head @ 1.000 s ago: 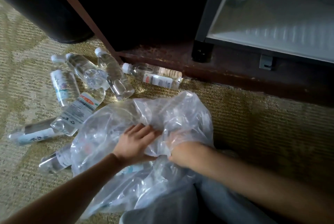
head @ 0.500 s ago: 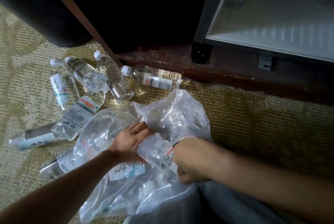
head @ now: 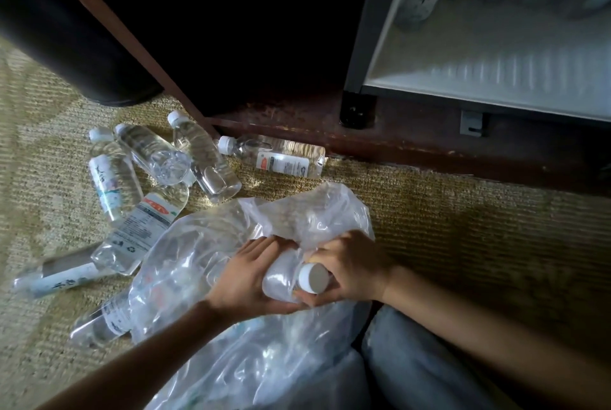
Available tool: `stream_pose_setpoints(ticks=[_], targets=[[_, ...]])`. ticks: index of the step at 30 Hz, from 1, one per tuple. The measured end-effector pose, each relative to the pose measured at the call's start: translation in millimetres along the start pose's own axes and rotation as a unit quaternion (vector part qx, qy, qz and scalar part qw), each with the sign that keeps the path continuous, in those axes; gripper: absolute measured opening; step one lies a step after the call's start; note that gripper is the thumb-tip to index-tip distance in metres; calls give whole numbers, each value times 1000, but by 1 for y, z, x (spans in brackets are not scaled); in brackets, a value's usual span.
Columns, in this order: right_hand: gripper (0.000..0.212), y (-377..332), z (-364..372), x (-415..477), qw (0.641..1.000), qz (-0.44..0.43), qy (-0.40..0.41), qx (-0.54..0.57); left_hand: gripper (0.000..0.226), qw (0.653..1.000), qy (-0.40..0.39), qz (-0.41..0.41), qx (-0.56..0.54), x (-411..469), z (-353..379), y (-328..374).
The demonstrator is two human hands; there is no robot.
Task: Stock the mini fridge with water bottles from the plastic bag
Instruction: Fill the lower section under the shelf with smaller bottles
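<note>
- Clear plastic bag (head: 211, 264) lies crumpled on the woven carpet (head: 446, 227) in front of your knees, with more bottles dimly visible through it.
- Your right hand (head: 350, 267) curls its fingers around the neck of a water bottle (head: 284, 277), just behind the white cap (head: 313, 277), which faces you.
- Your left hand (head: 251, 277) cups the bottle's body from below, fingers loosely bent and close together against bottle and bag film.
- Loose bottles (head: 155, 158) lie scattered on the carpet to the left, well apart from your hands.
- Up at right, the mini fridge (head: 496, 55) stands open, with bottles blurred at its back.
</note>
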State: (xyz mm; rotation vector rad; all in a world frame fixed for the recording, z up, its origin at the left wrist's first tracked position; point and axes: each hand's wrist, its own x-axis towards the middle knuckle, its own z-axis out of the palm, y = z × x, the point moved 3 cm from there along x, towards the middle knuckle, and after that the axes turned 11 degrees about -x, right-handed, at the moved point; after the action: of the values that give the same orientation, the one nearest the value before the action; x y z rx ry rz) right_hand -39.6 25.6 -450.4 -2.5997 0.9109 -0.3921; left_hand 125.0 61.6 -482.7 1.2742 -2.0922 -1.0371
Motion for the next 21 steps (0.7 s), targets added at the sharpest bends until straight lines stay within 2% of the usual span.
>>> stream_pose_setpoints(ticks=[5, 14, 17, 20, 21], targets=[[40, -4, 1, -6, 1000, -9, 2, -11, 67, 1000, 13, 17, 3, -5, 8, -12], [44, -9, -9, -9, 1000, 6, 10, -19, 64, 1000, 20, -19, -11, -13, 15, -35], [41, -13, -28, -8, 997, 39, 63, -11, 59, 999, 8, -31, 0, -12, 14, -37], [38, -2, -65, 11, 975, 104, 182, 67, 77, 997, -18, -79, 19, -10, 10, -36], [37, 6, -76, 22, 971, 117, 190, 85, 83, 994, -30, -99, 25, -8, 7, -31]])
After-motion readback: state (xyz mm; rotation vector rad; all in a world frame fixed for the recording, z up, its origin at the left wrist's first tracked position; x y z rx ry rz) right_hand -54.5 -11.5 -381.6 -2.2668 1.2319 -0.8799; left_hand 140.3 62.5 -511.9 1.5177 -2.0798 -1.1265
